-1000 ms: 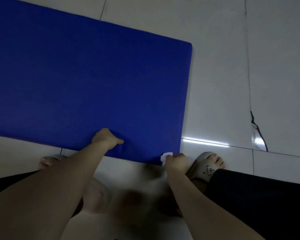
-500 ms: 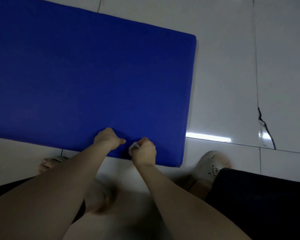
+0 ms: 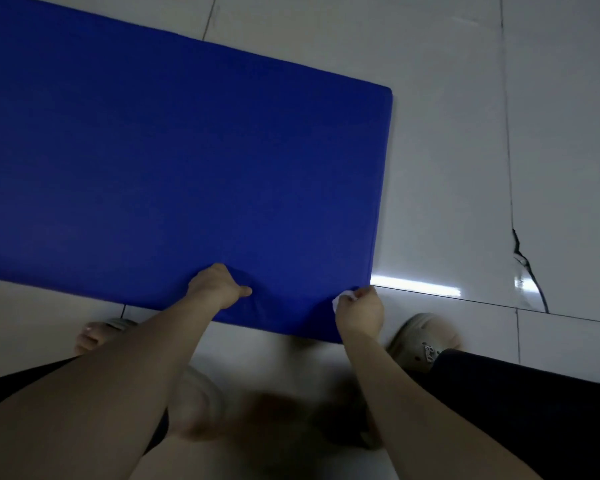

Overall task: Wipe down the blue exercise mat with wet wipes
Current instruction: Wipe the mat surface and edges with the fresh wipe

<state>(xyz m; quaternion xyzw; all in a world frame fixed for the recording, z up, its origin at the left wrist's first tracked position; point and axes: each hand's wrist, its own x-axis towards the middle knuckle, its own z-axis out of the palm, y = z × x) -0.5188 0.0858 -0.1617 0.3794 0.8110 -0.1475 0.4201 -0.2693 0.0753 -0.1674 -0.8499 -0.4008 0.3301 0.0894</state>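
Beside blue mat [image 3: 187, 168], cracked tile [image 3: 565, 202], sandal [image 3: 421, 336]

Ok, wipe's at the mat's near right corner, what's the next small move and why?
Probably slide the right hand with the wet wipe leftward along the near edge of the blue mat, toward the left hand holding it. The wipe sits at the corner, so the edge continues only leftward.

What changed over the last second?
The right hand, pinching the wet wipe, swept left along the near edge of the blue exercise mat towards the left hand, then back to the corner. The left hand kept its grip on that edge; the mat stayed put.
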